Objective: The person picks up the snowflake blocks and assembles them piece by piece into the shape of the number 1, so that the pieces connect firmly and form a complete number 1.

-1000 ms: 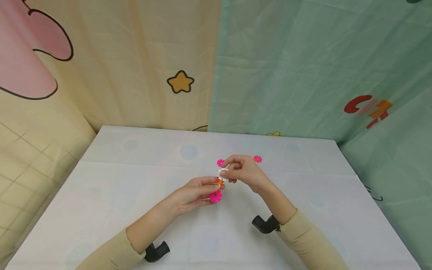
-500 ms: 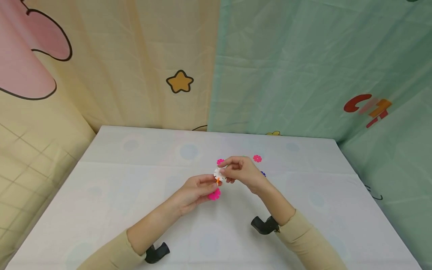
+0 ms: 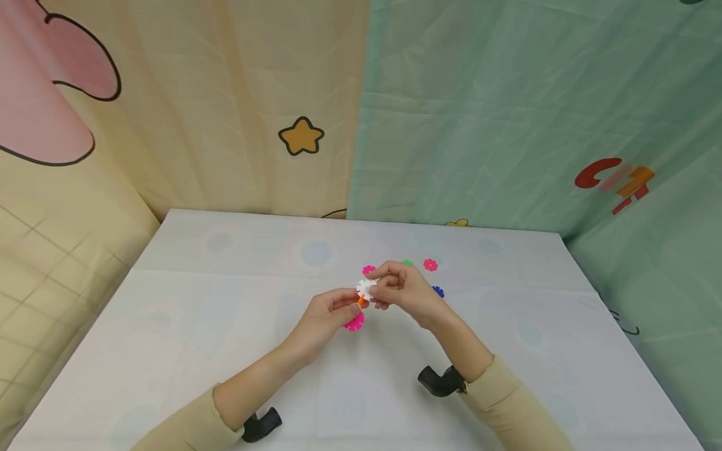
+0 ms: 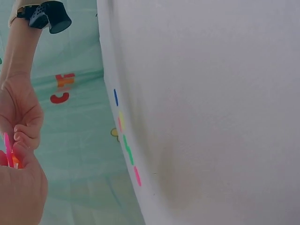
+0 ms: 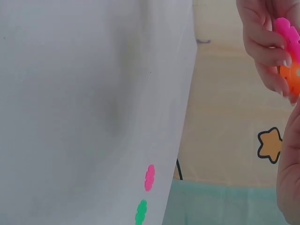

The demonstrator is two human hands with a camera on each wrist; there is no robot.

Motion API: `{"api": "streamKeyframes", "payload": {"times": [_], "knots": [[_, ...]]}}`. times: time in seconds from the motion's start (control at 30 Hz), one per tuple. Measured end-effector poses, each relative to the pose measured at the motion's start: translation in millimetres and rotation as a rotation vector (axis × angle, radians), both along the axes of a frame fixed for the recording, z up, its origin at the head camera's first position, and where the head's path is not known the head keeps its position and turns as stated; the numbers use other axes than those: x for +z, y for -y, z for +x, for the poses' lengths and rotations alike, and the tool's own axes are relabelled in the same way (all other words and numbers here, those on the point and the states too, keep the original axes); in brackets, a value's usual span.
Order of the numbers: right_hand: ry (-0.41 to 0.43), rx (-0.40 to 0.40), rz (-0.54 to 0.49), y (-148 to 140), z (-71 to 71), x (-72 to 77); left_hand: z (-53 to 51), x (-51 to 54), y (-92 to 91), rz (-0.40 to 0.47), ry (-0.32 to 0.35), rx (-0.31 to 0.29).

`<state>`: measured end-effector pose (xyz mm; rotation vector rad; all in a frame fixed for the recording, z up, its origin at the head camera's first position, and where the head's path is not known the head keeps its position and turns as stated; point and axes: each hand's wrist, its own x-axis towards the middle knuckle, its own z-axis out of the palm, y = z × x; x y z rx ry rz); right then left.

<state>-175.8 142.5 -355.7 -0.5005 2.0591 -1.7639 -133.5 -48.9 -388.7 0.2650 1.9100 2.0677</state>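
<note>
My left hand (image 3: 318, 322) grips a pink snowflake disc (image 3: 355, 322) joined to an orange snowflake disc (image 3: 361, 301). Between thumb and fingers, my right hand (image 3: 408, 293) pinches a white snowflake disc (image 3: 363, 288) against the orange one's upper end. Whether their slots interlock cannot be told. Seen from the right wrist, the pink disc (image 5: 290, 40) stands above the orange disc (image 5: 290, 77), partly behind left fingers. In the left wrist view only slivers of pink disc (image 4: 8, 150) and orange disc (image 4: 17, 162) show; the white disc is hidden there.
Beyond the hands, loose snowflake discs lie on the white-covered table (image 3: 225, 326): a pink one (image 3: 369, 270), a green one (image 3: 407, 262), a reddish-pink one (image 3: 430, 265) and a blue one (image 3: 439, 292). The left wrist view adds a yellow disc (image 4: 122, 120). A curtain (image 3: 451, 125) hangs behind.
Both hands stay together while the held discs shift slightly left and up. More of the white disc's face now shows. The green and blue discs have come into sight around the right hand.
</note>
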Motion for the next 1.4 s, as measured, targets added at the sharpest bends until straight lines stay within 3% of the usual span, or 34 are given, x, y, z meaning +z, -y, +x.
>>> {"api": "streamKeyframes", "payload": {"times": [0.3, 0.6, 0.93, 1.4], "knots": [[0.023, 0.091, 0.017, -5.3, -2.7, 0.2, -0.2, 0.4, -1.0, 0.007, -0.020, -0.020], [0.015, 0.041, -0.035, -1.5, 0.2, -0.7, -1.9, 1.1, -3.4, 0.028, -0.029, 0.011], [0.040, 0.046, -0.084, -4.1, -1.0, -4.9, -4.9, 0.8, 0.6, 0.051, -0.042, -0.022], [0.090, 0.023, -0.098, -5.9, 2.9, -8.9, -5.3, -2.2, 1.6, 0.075, 0.028, -0.048]]}}
